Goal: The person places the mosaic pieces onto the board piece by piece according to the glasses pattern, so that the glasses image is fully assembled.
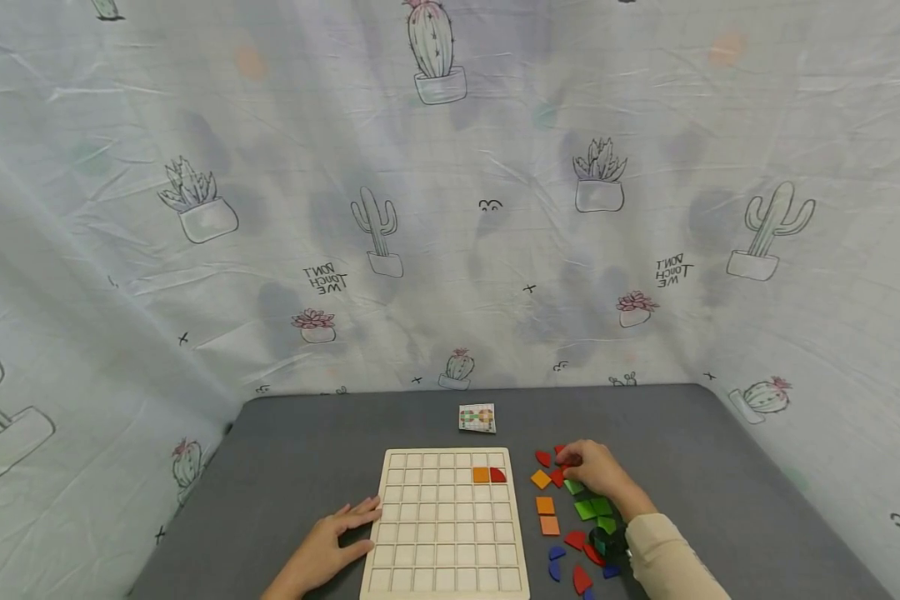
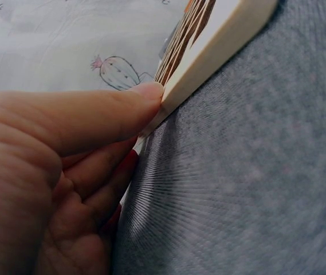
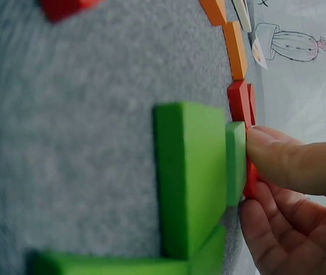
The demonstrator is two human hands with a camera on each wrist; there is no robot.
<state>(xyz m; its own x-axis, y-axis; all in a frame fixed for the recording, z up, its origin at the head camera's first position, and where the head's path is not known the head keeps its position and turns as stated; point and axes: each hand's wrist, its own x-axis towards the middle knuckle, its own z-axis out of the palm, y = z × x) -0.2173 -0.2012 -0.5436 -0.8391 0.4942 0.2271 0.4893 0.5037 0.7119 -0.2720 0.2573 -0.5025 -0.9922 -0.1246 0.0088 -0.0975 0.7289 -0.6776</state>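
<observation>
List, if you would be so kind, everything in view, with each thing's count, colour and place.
Patterned cloth: 1, whitish with cactus drawings, behind table
Table: 1, grey, under everything
Card: 1, multicoloured, beyond board
Gridded board: 1, pale, table centre
Orange tile: 1, orange, on board
Red tile: 1, red, on board, beside orange tile
Loose squares: 3, orange, right of board
Loose red pieces: several, red, right of board
Green pieces: several, green, below right hand
Blue pieces: several, blue, near side
Sleeve: 1, beige, right arm
Left hand: 1, at board's left edge
Right hand: 1, pinching a red piece
</observation>
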